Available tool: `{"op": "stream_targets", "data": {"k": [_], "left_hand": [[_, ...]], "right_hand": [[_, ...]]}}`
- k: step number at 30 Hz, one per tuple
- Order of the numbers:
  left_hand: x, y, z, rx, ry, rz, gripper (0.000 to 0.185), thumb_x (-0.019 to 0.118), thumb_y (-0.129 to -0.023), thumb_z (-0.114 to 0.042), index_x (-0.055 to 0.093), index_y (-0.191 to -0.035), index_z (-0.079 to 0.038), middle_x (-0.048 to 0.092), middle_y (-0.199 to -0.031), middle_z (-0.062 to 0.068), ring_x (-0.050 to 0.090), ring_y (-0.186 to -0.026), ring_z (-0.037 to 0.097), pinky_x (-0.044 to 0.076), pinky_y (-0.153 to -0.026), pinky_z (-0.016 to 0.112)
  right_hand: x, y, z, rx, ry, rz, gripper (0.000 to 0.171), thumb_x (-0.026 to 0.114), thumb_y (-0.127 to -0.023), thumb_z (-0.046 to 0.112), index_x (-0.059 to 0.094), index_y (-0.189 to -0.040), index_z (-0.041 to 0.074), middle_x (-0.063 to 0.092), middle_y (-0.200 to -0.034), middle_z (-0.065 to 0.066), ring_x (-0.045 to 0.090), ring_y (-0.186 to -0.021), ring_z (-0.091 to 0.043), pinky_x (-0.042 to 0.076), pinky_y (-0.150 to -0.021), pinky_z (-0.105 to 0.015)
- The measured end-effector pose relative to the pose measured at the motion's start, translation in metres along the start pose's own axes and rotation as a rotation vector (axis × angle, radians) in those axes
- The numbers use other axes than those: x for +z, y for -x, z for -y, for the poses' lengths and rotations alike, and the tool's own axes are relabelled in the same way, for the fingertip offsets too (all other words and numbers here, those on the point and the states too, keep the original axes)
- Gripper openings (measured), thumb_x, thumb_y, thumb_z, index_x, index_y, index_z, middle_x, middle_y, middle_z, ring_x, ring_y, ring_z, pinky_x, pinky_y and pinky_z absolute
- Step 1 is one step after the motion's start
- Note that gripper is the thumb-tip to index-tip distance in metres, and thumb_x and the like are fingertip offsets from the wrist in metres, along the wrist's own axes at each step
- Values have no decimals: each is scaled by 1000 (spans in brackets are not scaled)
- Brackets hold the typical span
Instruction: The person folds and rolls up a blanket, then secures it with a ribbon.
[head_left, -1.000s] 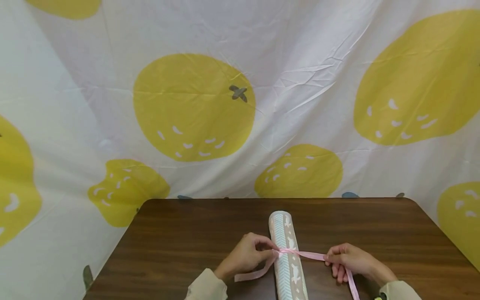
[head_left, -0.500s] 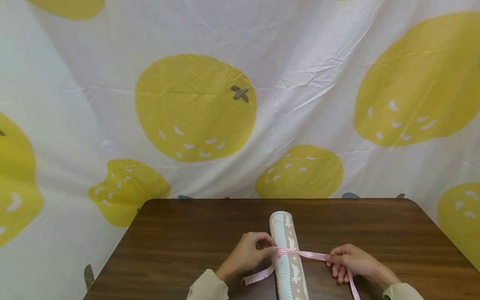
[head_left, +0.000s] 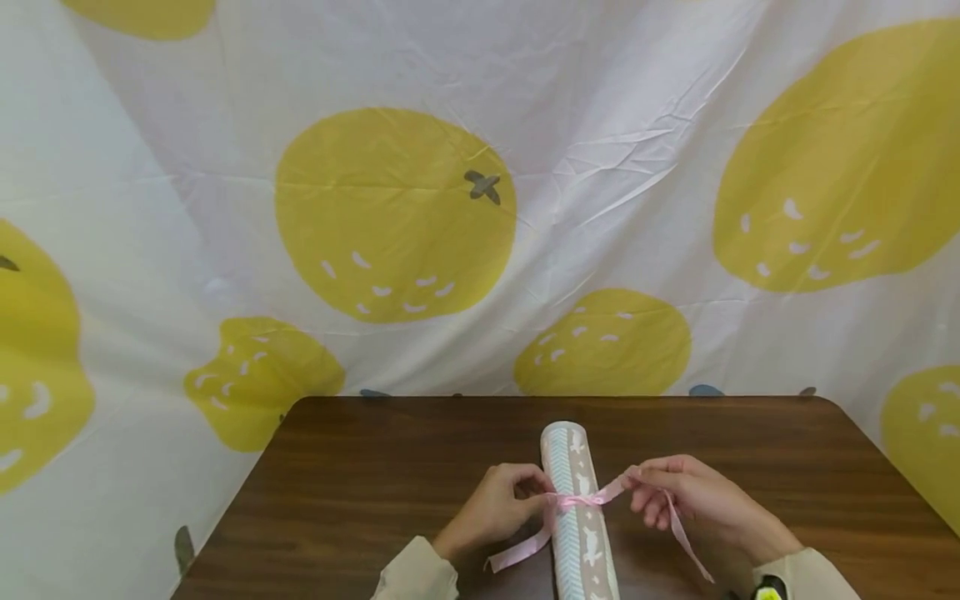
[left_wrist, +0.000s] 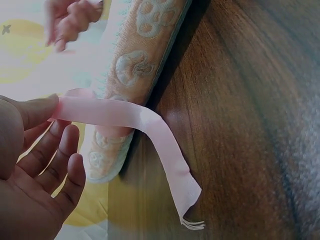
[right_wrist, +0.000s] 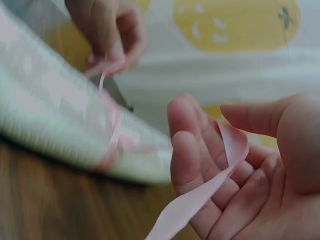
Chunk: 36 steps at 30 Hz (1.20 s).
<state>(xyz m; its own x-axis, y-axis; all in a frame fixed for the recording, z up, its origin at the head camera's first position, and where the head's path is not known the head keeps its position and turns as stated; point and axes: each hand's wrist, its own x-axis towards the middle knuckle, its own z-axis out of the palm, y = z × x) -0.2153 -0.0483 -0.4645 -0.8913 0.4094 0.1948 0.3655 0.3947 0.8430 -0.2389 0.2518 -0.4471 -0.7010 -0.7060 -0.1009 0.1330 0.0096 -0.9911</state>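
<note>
The thin pink satin ribbon (head_left: 581,501) crosses the rolled patterned towel (head_left: 576,508) at the brown wooden counter's (head_left: 360,483) six o'clock edge. The left hand (head_left: 491,508) pinches the crossing; its tail trails toward seven o'clock. The right hand (head_left: 686,496), which a second ago pulled its end out flat toward three o'clock, has lifted it inward, fingers loosely curled round a slackened loop, suggesting bow-making has started.

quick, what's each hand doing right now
Left hand: pinches the pink ribbon beside the rolled towel.
Right hand: fingers curled, the ribbon's other end running over them.

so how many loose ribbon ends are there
2. One pink ribbon tail trails on the table left of the rolled towel, below the left hand; the other hangs from the right hand. None seem hidden.
</note>
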Motion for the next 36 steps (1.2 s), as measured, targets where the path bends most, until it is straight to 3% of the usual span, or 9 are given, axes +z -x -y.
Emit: {"op": "stream_targets", "data": {"k": [5, 12, 19, 24, 31, 36], "left_hand": [[1, 0, 0, 4, 0, -4, 2, 73, -87, -9, 73, -88, -8, 71, -79, 2, 58, -68, -1, 50, -64, 19], [1, 0, 3, -5, 9, 2, 2, 73, -88, -10, 73, -90, -10, 71, -80, -3, 61, -70, -1, 51, -66, 19], [4, -2, 5, 12, 8, 1, 6, 72, -89, -13, 73, -90, -8, 71, -81, -2, 61, -71, -2, 52, -66, 20], [5, -2, 5, 21, -3, -6, 3, 72, -89, -11, 73, -91, -9, 72, -82, 0, 61, -72, -2, 52, -67, 19], [4, -1, 4, 30, 11, -21, 6, 71, -88, -6, 73, -90, -11, 73, -84, 3, 62, -73, 0, 51, -68, 19], [4, -1, 5, 39, 22, -20, 4, 71, -89, -7, 73, -90, -11, 73, -83, 4, 62, -73, -1, 52, -67, 19]], "right_hand": [[18, -17, 17, -21, -1, 1, 31, 49, -105, 21, 64, -116, -3, 71, -93, -4, 66, -75, -9, 55, -65, -24], [38, -43, 29, -1, 54, -90, 41, 49, -104, 17, 51, -128, -16, 68, -99, -10, 66, -83, -15, 57, -73, -30], [50, -73, 30, -25, 126, -147, 43, 48, -100, 9, 45, -131, -20, 67, -105, -19, 66, -92, -20, 56, -81, -34], [56, -88, 27, -27, 170, -178, 38, 47, -99, 8, 49, -125, -20, 66, -107, -20, 66, -98, -22, 55, -84, -33], [63, -100, 23, -12, 148, -158, 19, 47, -100, 5, 55, -105, -11, 62, -91, -6, 63, -86, -15, 55, -83, -32], [68, -102, 25, 4, 322, -210, 19, 49, -98, 5, 61, -89, -6, 59, -75, -3, 58, -71, -13, 54, -71, -29]]}}
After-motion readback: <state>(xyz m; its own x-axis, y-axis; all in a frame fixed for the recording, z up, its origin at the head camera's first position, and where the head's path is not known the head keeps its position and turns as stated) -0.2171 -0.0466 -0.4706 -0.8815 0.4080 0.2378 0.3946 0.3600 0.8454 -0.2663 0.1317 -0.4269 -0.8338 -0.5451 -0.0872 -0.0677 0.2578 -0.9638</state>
